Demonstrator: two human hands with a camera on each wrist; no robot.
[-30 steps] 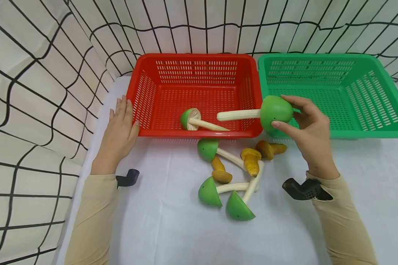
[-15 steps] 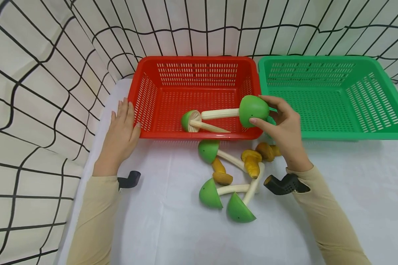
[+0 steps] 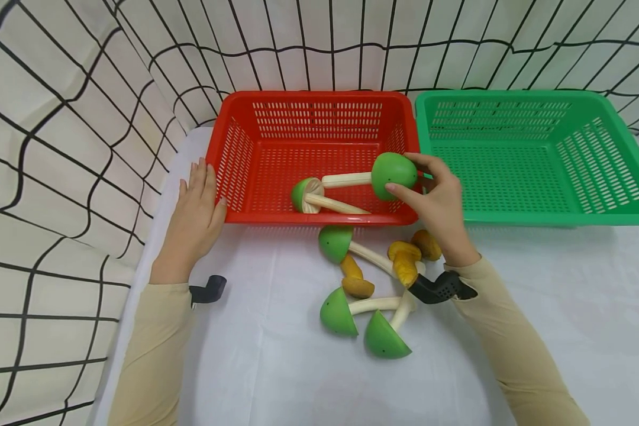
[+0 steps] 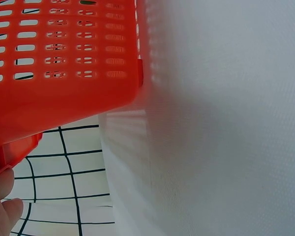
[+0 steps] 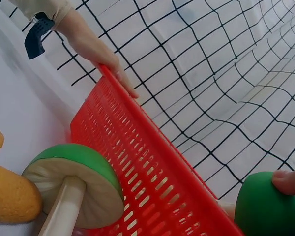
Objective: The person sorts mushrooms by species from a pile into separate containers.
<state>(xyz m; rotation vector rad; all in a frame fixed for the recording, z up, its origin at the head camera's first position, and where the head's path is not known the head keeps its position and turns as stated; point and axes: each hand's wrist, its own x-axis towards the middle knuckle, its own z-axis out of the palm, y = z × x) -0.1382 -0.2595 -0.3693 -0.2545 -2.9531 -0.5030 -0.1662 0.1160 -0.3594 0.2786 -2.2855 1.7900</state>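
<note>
Okay, from my end: right hand [image 3: 436, 192] is grasping the green-capped mushroom [image 3: 394, 176] by the cap, thumb on the near side, fingers round the far side. Mushroom is over the right part of the red basket [image 3: 245, 218], tipped sideways, stem pointing left. Left hand [image 3: 191, 222] grasps nothing: fingers straight, laid along the basket's left end. Decent brace; I'd leave it there, since the basket looks light enough to slide if bumped.

Watch the stem tip. In my head view it meets the cap of the second mushroom [image 3: 330, 203], lying near the front wall. Can't tell if they touch, or how much drop is left to the basket floor. I'd shift slightly toward the back wall for room, lower with the stem level, then spread thumb and fingers only once the cap is supported. Round cap will probably roll if dropped.

Also mind the right wrist camera [image 3: 442, 288]: it lines up with the yellow-brown mushroom [image 3: 404, 263] on the table [image 3: 277, 367]. Contact unclear. I'd keep the wrist high on the way out, and stay off the rim of the green basket [image 3: 554, 219] just beside.
</note>
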